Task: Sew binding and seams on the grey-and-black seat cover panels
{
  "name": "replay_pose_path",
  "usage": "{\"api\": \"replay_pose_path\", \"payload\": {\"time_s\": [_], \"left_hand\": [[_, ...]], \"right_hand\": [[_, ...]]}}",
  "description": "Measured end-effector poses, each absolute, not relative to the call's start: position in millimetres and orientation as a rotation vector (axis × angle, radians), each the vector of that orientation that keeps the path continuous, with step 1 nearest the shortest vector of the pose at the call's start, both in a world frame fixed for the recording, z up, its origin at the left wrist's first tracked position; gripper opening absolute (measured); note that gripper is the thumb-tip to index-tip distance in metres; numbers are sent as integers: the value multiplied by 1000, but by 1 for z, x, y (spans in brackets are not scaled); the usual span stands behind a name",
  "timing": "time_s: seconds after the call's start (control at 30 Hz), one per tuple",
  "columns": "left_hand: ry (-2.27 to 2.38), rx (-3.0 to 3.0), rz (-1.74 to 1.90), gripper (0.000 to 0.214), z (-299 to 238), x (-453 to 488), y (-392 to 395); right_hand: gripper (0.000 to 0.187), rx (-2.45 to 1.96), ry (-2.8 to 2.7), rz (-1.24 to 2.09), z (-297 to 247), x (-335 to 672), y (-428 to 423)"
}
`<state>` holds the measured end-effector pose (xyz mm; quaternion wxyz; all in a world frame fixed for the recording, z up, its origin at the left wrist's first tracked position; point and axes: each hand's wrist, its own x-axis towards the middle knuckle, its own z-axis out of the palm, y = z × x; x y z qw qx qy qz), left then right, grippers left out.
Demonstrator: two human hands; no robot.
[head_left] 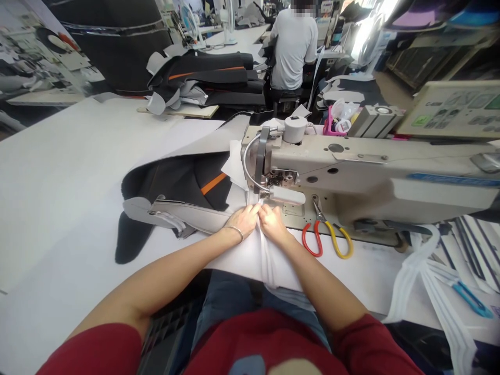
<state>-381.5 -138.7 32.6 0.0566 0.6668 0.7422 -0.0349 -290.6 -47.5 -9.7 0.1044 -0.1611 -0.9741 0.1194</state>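
My left hand, with a thin bracelet at its wrist, is closed at the edge of a dark and light grey fabric piece, just in front of the sewing machine's needle area. Right beside it, my right hand pinches a white strip that hangs down over the table's front edge toward my lap. Both sets of fingertips nearly meet, and the fingers hide how strip and fabric lie together. The fabric piece, with an orange stripe, spreads out left of the machine head.
Scissors with red and yellow handles lie on the machine bed, right of my hands. White tape and a blue cutter are at the far right. Behind stand stacked dark panels and a seated person facing away.
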Motion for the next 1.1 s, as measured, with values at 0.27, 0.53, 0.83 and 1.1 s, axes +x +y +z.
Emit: {"api": "replay_pose_path", "payload": {"time_s": [0.27, 0.53, 0.83, 1.1], "left_hand": [[2134, 2181, -253, 36, 27, -380, -127], [2271, 1980, -71, 36, 28, -379, -119], [2549, 1874, -57, 31, 23, -373, -117], [2680, 1692, -217, 23, 54, -375, -159]], "right_hand": [[26, -440, -2931, 279, -12, -290, -48], [25, -454, -2911, 296, -9, -292, -40], [30, -629, -2728, 422, -13, -295, -34], [26, -333, -2732, 498, -4, -275, -40]]}}
